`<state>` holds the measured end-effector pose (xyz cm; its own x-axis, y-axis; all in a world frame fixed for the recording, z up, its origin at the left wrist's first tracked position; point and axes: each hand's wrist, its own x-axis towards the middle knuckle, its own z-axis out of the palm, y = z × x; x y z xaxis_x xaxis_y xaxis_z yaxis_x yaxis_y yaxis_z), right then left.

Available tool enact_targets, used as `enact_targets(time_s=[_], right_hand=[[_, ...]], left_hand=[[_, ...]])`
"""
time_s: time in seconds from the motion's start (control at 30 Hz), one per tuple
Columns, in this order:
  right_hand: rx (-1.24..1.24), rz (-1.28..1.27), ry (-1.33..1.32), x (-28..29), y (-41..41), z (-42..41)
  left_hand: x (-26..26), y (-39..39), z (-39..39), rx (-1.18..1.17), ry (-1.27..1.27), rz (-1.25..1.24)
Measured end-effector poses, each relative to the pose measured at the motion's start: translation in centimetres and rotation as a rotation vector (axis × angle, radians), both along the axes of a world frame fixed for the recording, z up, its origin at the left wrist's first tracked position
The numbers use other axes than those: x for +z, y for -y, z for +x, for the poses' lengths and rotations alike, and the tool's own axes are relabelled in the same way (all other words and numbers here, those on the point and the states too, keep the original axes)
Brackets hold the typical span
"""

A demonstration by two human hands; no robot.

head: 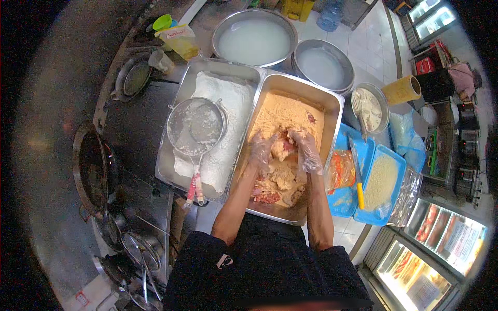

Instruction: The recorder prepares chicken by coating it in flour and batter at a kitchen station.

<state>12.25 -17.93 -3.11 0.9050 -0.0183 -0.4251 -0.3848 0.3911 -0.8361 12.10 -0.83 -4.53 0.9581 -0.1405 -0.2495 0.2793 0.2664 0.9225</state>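
My left hand and my right hand, both in clear plastic gloves, hold a piece of raw meat between them. It is partly coated in orange-tan breading, and the fingers hide some of it. Below lies a deep steel pan holding the loose breading powder. More meat pieces, some red and some coated, rest in the pan's near end. Beside it on the left, a second steel pan contains white flour, with a round mesh sieve lying on top.
Behind the pans stand a large bowl and a smaller bowl of cloudy liquid. To the right, a yellow-handled knife lies across blue trays, near a batter bowl with a whisk. A wok sits at left.
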Motion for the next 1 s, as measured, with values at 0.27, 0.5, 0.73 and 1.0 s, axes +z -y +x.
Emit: enact_targets(time_s=[0.27,0.5,0.73,1.0], right_hand=[[0.410,-1.139,-0.104,6.4,2.9,0.1],[0.528,-1.435,-0.049,-3.5,1.5,7.4],[0.607,-1.057,-0.101,2.5,-1.7,6.0],[0.345,-1.279,-0.118,-0.8,6.7,4.4]], left_hand=[[-0.9,-1.9,-2.0,0.098,-0.093,0.777],[-4.8,-0.2,2.0,0.127,-0.079,1.217],[-6.5,-0.1,5.3,-0.140,-0.479,0.160],[3.4,2.1,2.2,-0.158,-0.369,0.419]])
